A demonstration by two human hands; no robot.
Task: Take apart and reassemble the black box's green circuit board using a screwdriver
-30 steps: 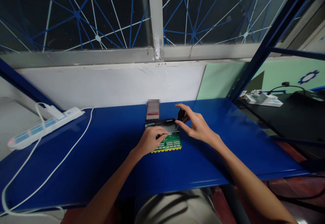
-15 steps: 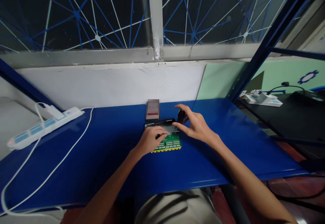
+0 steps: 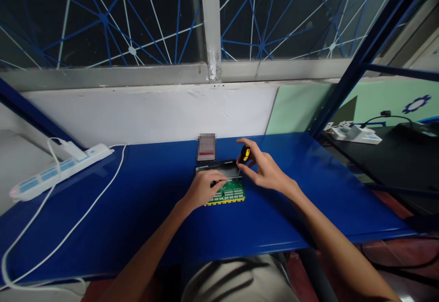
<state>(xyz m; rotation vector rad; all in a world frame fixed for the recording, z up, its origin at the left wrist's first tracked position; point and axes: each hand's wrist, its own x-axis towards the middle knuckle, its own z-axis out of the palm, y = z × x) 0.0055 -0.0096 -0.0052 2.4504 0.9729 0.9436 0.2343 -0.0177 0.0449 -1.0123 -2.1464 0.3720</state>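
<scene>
Green circuit board (image 3: pixel 229 193) lies flat on the blue table (image 3: pixel 137 210) right in front of you, its near edge lined with a yellow strip and its far edge butting against a dark tray-like case (image 3: pixel 219 168). Your left hand (image 3: pixel 203 190) covers the board's left part, so what sits under the palm is hidden; the fingers are curled together on a small dark piece that is too small to name. Your right hand (image 3: pixel 264 170) hovers over the board's far right corner with its grip pinched shut on a screwdriver (image 3: pixel 244 155) with a black and yellow handle, held upright. The thin shaft runs down toward the board, but you cannot make out whether the tip touches it.

Just behind the case a small device with a blurred face (image 3: pixel 206 148) lies on the table. Well off to your left a white power strip (image 3: pixel 58 170) rests at the table's edge, its white cable (image 3: pixel 68 233) looping along the table and cut off at the picture's bottom left corner. A blue frame post (image 3: pixel 356 64) rises on the right, and beyond it a dark bench (image 3: pixel 394 156) carries white gear that is hard to read. Nothing stands between your hands and the board.

Half a second ago the fingers hid the handle; now its yellow marks show. The left hand has not moved.
</scene>
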